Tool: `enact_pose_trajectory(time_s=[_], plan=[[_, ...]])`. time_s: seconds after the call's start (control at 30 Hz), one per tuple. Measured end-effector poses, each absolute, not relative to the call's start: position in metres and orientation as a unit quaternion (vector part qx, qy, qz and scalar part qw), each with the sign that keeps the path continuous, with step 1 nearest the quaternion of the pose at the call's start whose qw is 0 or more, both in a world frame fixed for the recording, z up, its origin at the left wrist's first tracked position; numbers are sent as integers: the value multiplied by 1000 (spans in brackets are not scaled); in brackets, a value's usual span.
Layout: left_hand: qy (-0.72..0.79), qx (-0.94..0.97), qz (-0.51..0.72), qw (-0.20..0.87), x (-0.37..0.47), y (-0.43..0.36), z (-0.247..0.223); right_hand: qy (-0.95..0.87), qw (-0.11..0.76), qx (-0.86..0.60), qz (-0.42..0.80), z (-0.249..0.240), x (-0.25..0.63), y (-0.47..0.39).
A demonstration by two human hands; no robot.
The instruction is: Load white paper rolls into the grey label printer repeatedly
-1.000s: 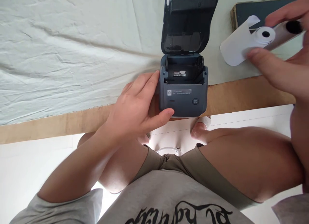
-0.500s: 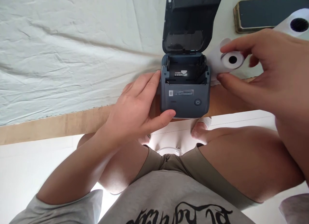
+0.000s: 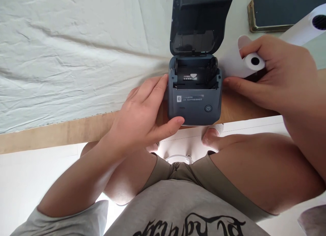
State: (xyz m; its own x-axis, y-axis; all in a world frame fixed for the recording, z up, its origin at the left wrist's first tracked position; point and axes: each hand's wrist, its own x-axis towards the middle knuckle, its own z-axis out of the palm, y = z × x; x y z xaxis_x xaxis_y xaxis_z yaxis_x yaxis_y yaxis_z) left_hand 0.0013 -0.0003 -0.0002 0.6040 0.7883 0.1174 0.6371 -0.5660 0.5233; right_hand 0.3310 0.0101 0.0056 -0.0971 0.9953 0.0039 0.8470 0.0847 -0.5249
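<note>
A dark blue-grey label printer point(image 3: 195, 109) stands at the table edge, its lid point(image 3: 198, 24) raised and its roll bay exposed with no roll inside. My left hand point(image 3: 142, 110) steadies the printer, the fingers against its left side and the thumb at its front edge. Just right of the printer, my right hand point(image 3: 277, 70) grips a small white paper roll point(image 3: 251, 64) between thumb and fingers. The roll's dark core faces me, and a loose flap of its paper spreads to the left. My remaining right fingers are partly hidden behind the roll.
Another white roll point(image 3: 302, 27) lies beyond my right hand. Behind it is a phone point(image 3: 277, 12) in a case. A pale wrinkled cloth point(image 3: 84, 56) covers the table, leaving a wooden edge strip point(image 3: 63, 134) bare above my legs.
My right hand and the small paper roll have shifted slightly to the right, and the roll has tilted, showing more of its side. The left hand and printer have barely moved.
</note>
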Motion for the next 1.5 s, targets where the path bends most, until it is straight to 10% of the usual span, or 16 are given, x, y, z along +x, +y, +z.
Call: enact_pose_trajectory(time_s=[1.5], plan=[[381,893,178,159,-4,-2,-6,-794,230,-535,175,-6,333,11]])
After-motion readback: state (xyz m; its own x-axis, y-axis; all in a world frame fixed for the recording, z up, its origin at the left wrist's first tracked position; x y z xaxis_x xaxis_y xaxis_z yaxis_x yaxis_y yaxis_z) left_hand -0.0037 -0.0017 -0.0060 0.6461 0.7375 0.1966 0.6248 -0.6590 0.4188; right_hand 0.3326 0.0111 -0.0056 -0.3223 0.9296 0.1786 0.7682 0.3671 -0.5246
